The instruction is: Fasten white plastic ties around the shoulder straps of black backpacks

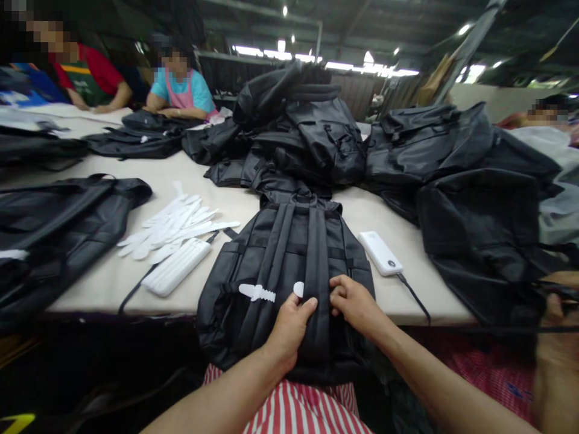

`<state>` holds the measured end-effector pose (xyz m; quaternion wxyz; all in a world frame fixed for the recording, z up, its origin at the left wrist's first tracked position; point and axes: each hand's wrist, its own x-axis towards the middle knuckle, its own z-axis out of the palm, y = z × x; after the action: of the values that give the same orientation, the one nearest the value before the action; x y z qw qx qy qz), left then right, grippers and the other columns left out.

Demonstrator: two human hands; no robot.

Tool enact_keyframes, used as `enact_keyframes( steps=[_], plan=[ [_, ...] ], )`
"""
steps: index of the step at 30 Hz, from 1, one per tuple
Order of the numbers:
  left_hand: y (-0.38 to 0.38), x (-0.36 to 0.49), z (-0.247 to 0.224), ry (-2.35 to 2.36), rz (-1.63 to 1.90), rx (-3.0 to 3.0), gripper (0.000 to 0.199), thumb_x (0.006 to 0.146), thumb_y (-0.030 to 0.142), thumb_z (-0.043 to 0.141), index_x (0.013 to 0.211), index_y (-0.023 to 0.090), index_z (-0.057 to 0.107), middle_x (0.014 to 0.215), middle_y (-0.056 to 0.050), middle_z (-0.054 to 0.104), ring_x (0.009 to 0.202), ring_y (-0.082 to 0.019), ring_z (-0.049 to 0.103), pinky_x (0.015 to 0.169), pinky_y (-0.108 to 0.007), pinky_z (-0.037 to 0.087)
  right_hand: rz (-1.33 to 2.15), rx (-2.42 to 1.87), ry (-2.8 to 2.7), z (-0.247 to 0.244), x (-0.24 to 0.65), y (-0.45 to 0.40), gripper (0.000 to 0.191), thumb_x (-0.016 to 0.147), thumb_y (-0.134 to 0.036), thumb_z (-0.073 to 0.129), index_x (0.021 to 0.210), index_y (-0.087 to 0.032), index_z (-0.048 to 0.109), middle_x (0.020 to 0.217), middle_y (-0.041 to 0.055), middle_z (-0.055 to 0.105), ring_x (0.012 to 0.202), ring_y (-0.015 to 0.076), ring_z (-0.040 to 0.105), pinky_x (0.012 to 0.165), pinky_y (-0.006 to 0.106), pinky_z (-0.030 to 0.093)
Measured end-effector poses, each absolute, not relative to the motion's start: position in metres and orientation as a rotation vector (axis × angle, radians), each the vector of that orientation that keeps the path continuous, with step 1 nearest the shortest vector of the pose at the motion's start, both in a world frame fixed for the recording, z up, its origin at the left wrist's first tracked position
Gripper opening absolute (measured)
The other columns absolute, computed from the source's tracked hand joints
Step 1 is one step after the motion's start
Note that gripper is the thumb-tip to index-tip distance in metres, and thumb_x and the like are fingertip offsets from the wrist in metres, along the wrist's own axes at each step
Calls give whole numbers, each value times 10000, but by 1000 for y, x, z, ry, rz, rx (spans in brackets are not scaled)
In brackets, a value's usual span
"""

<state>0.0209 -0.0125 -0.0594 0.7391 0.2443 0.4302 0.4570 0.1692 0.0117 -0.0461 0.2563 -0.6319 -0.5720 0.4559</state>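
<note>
A black backpack (294, 241) lies back side up in front of me, its lower end over the table edge at my lap. My left hand (288, 334) grips the right-hand shoulder strap (317, 259), its thumb on top. One fingertip touches the rounded end of a white strip (298, 289) beside that strap; the rest of the strip is hidden. At the strap's other edge, my right hand (353, 301) is closed with curled fingers; what they pinch cannot be made out. Another white strip (257, 293), with a notched end, is wrapped around the left-hand strap (274, 259).
Loose white strips (176, 226) lie left, near a white power bank (178, 265) with a cable. Another power bank (380, 253) lies right. Black bags are piled behind (312, 132) and at right (479, 229). Co-workers sit across the table (181, 90); another person's hand (554, 307) is at right.
</note>
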Motion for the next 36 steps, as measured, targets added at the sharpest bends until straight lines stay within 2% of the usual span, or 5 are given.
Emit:
enact_keyframes(
  steps=[10,21,27,32,36],
  plan=[
    [-16,25,-60,993,1031,543,351,738,239,629,1074,162,563,997,-89,680,859,-193,647,827,-333,490,1160,-1681,-1850,-49,168,24,322,675,-34,422,951,-188,483,603,-44,561,516,100,560,476,185,397],
    [-17,19,-75,974,1033,616,381,730,318,640,1067,165,549,923,-73,685,816,-184,642,807,-338,482,1462,-1682,-1671,-29,195,5,312,775,-222,452,1074,-168,521,743,10,625,548,99,575,398,167,355],
    [-18,21,-82,1034,1026,700,391,711,369,650,1038,174,562,856,-48,682,771,-176,636,759,-324,490,1591,-1473,-1673,-17,202,-8,311,747,-200,505,1042,-166,598,926,42,646,794,139,604,641,226,458],
    [-19,20,-80,1027,1025,681,413,714,369,649,1064,171,555,880,-53,682,810,-179,636,789,-328,486,1635,-1261,-1818,-11,211,-16,641,634,-63,542,1246,-244,476,1143,27,583,1056,176,526,862,290,431],
    [-19,20,-79,1006,1026,662,428,714,349,651,1082,162,540,841,-45,678,772,-177,639,768,-333,495,1428,-1407,-1800,-22,208,-14,341,747,-125,467,1051,-210,596,922,22,642,861,153,592,741,263,471]
  ],
)
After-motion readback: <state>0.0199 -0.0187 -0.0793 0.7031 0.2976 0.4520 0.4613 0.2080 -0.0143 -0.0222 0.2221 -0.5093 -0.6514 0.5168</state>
